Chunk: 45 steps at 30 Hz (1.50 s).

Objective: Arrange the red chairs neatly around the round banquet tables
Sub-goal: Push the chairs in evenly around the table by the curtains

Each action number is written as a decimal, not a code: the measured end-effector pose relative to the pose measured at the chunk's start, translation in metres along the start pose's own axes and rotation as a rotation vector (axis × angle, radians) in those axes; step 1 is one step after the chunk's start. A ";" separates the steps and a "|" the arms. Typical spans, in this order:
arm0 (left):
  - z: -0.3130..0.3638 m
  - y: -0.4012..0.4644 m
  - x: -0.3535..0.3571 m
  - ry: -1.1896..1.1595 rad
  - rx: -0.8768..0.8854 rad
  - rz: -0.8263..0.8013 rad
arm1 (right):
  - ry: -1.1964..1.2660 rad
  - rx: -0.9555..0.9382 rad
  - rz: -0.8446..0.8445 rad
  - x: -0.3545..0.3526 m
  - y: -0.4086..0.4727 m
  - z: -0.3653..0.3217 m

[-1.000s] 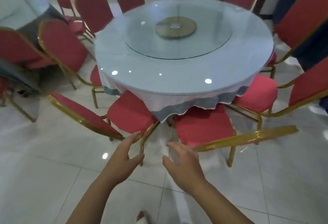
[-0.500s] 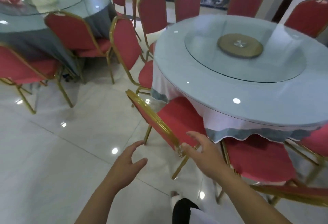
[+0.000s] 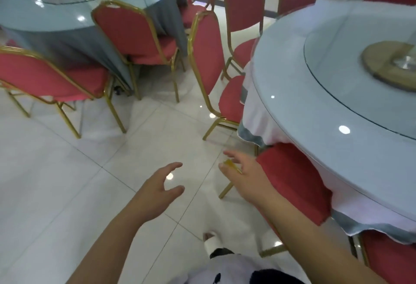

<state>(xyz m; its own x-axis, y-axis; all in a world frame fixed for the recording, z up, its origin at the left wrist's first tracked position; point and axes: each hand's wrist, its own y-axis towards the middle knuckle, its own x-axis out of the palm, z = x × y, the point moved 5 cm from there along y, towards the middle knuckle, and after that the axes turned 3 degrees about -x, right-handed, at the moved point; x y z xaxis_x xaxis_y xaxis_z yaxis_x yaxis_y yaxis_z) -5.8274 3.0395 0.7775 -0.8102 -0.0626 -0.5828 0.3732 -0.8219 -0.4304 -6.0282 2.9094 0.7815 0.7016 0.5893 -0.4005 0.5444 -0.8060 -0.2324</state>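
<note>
near chair [image 3: 292, 182] back hidden, turntable [image 3: 389, 63] cropped

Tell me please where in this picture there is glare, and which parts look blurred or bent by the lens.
Head view: round white glare spots sit on the glass top of the near round banquet table and on the glossy white tiled floor; the round wooden turntable disc and the far-left red gold-framed chair are motion-smeared; the wide lens bows the table rims; both hands look fairly sharp.

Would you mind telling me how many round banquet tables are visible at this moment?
2. The grey-skirted table stands at the upper left, and the white-skirted table fills the right side, partly cut off by the frame. Others may lie out of view.
</note>
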 end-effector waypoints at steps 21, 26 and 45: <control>0.072 0.490 -0.275 0.251 0.300 -0.197 | 0.131 0.276 0.418 0.106 0.326 -0.128; 0.166 0.589 -0.271 0.543 0.492 -0.236 | 0.173 0.381 0.517 0.100 0.385 -0.130; 0.301 0.824 -0.231 1.117 0.965 -0.410 | 0.040 0.698 0.826 0.067 0.666 -0.119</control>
<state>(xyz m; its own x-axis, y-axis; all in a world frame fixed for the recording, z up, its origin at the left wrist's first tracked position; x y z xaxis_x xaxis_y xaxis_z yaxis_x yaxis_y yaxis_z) -5.4688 2.2060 0.7645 0.1269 0.3349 -0.9337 -0.5688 -0.7466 -0.3451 -5.5636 2.4190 0.7056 0.7530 -0.1597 -0.6384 -0.4769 -0.8008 -0.3622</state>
